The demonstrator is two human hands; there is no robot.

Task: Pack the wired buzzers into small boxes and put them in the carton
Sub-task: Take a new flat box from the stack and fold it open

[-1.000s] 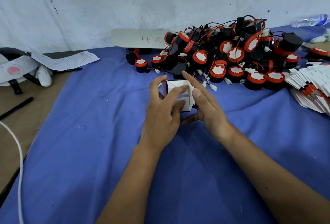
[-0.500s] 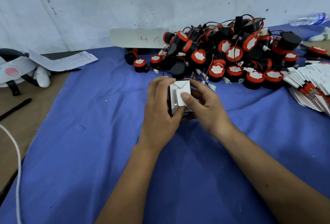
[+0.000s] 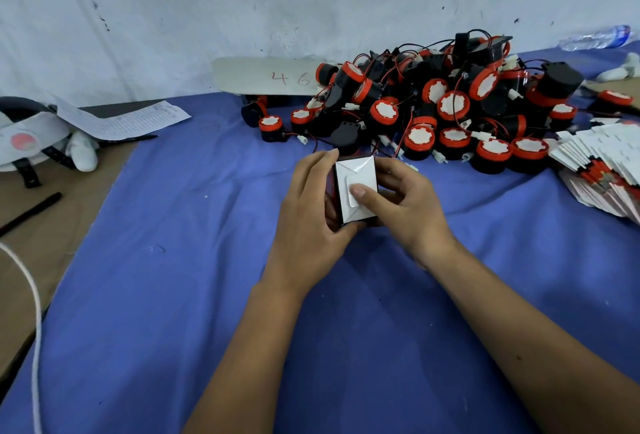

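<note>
Your left hand [image 3: 313,207] and your right hand [image 3: 405,207] both grip the small box [image 3: 356,188] above the blue cloth [image 3: 173,295] on the surface, and your right thumb presses its white end flap. The pile of wired buzzers [image 3: 433,108] lies just behind the box, and the stack of flat boxes [image 3: 602,163] is at the right.
</note>
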